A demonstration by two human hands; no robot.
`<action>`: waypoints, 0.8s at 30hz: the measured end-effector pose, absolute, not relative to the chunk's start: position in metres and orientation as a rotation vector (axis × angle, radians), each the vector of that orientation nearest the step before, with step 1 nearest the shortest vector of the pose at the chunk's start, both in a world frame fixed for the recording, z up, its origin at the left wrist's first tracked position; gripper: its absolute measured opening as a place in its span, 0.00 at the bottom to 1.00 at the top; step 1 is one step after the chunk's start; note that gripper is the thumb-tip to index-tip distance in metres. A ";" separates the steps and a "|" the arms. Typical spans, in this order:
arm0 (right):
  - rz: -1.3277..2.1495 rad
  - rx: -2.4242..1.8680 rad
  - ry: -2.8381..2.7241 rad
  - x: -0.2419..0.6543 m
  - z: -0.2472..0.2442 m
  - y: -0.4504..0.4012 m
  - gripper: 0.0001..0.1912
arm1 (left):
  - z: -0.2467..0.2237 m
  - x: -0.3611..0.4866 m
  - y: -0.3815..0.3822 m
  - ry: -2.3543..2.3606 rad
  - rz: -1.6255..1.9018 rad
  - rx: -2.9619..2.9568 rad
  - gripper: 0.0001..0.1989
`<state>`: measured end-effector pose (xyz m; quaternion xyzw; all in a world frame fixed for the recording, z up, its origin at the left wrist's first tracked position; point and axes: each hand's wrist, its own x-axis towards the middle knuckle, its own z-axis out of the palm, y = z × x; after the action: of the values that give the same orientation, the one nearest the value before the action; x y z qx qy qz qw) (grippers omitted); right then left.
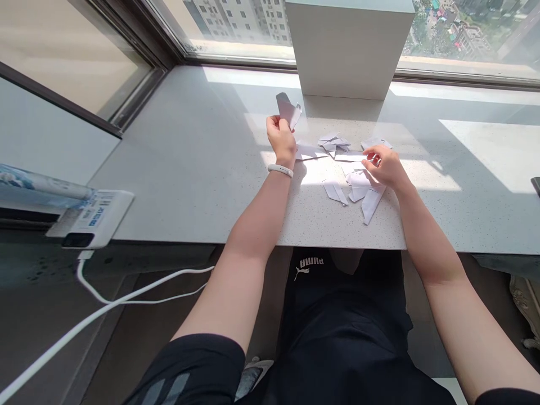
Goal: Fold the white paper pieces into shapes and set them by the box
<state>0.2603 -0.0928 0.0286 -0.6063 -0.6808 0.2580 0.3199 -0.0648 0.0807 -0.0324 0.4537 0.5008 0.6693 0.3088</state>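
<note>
My left hand (pixel 282 138) is raised a little above the counter, its fingers closed on folded white paper (pixel 289 110) that fans out upward. Over the right side of a loose group of folded paper pieces (pixel 334 143) is my right hand (pixel 383 163), thumb and fingertips pinched at the end of a flat folded strip (pixel 351 157). Nearer the front edge lie more folded pieces, among them a long pointed one (pixel 373 203) and a small slanted one (pixel 334 191). My right fingers partly cover the pieces beneath them.
A pale box-shaped block (pixel 350 53) stands against the window behind the papers. At the left edge of the counter (pixel 189 185) sits a white power bank (pixel 99 216) with white cables (pixel 139 289) hanging down. A dark object (pixel 535 185) shows at the far right.
</note>
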 end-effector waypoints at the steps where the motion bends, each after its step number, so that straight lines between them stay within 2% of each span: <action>1: 0.739 -1.592 -1.827 0.262 0.033 -0.095 0.08 | -0.035 -0.065 0.081 1.340 1.770 1.211 0.29; 5: 1.024 -1.600 -1.977 0.272 0.051 -0.105 0.15 | -0.042 -0.065 0.077 1.348 1.761 1.284 0.28; 8: 1.086 -1.641 -2.043 0.277 0.059 -0.107 0.23 | -0.040 -0.063 0.075 1.360 1.783 1.272 0.27; 10: 1.069 -1.690 -2.110 0.276 0.062 -0.107 0.23 | -0.034 -0.062 0.073 1.410 1.780 1.226 0.21; 13: 1.041 -1.754 -2.210 0.270 0.066 -0.108 0.18 | -0.020 -0.061 0.064 1.499 1.709 1.210 0.10; 15: 1.076 -1.778 -2.207 0.267 0.069 -0.109 0.18 | -0.013 -0.062 0.058 1.541 1.632 1.286 0.12; 19: 1.230 -1.685 -2.051 0.271 0.070 -0.110 0.26 | -0.012 -0.062 0.050 1.710 1.437 1.478 0.16; 22: 1.336 -1.530 -1.840 0.278 0.063 -0.107 0.32 | -0.019 -0.063 0.053 1.873 1.317 1.578 0.15; 24: 1.332 -1.462 -1.664 0.278 0.055 -0.103 0.35 | -0.023 -0.063 0.055 1.876 1.366 1.640 0.12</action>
<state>0.2781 -0.1034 0.0550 -0.5440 -0.6190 0.4954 0.2748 -0.0628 0.0551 -0.0234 0.5706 0.6528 0.4753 0.1494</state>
